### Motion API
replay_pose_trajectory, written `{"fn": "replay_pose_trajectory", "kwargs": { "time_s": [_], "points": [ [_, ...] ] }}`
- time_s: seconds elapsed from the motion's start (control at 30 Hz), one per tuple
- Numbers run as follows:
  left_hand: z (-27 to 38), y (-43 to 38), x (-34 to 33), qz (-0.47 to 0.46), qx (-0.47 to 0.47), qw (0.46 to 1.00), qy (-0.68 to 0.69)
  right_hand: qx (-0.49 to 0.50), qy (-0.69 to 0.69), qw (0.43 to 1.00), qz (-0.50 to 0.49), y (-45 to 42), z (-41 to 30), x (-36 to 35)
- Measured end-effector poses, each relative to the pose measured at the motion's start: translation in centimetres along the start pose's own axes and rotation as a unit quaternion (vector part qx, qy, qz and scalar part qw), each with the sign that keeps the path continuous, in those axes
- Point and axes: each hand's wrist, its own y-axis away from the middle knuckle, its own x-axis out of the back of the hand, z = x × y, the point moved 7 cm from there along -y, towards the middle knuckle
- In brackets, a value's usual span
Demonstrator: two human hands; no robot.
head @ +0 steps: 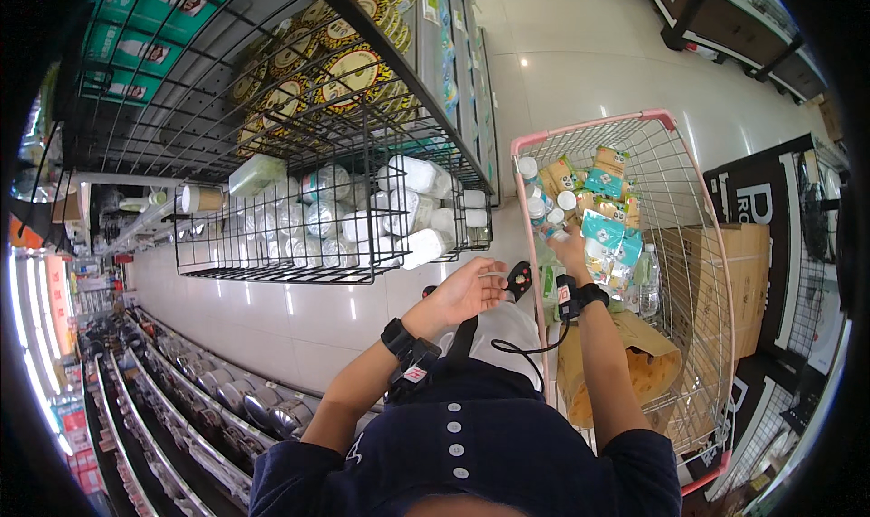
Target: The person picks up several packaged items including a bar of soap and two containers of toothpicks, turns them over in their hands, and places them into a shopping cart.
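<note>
My right hand (569, 252) reaches into a wire shopping cart (697, 177) with pink trim, its fingers around a small bottle (556, 233) among several white-capped bottles (535, 208). Beside it in the cart lie teal and tan packets with panda pictures (607, 170), a clear plastic bottle (649, 279) and a brown paper bag (612, 374). My left hand (476, 289) is outside the cart, palm turned inward, fingers apart and slightly curled, holding nothing. It is near a black wire basket (272, 272) that holds white bottles (411, 208) and clear wrapped containers (326, 218).
Shelves with round yellow-and-black tins (350, 75) rise behind the wire basket. Cardboard boxes (744, 286) stand against the cart's right side. Rows of metal pots and lids (258, 405) line the lower left. A black display stand (754, 191) is at the right.
</note>
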Motion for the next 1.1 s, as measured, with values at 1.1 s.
{"fn": "replay_pose_trajectory", "kwargs": {
  "time_s": [1.1],
  "points": [
    [8.8, 22.7, 3.9, -0.202, -0.266, 0.834, -0.439, 0.210, -0.266, 0.926, 0.165, 17.2, -27.9, 12.6]
  ]
}}
